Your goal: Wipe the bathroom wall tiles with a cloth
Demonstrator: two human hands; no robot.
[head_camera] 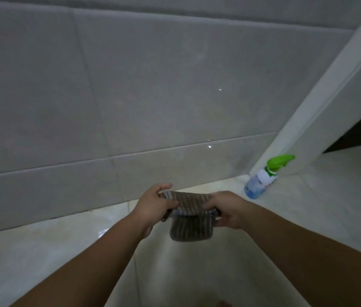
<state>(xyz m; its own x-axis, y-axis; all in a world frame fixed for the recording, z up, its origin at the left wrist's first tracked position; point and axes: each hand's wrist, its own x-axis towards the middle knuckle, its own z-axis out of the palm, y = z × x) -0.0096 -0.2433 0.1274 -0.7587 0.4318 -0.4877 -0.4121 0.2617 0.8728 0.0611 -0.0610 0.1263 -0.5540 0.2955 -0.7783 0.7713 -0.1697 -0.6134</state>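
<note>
Left hand (155,202) and right hand (223,209) each grip one end of the striped cloth (191,214), fingers curled round it; its lower part hangs folded. Cloth held in air, near the grey wall tiles (130,85), not touching. Spray bottle (263,177) stands on floor (42,251) at right.

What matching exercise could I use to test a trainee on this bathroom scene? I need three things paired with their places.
Things:
1. striped cloth
2. spray bottle
3. wall tiles

Places:
A. standing on the floor by the white door frame, at the right
B. held between the left hand and the right hand, above the floor
C. filling the view ahead, above the hands

Pairs: 1-B, 2-A, 3-C
</note>
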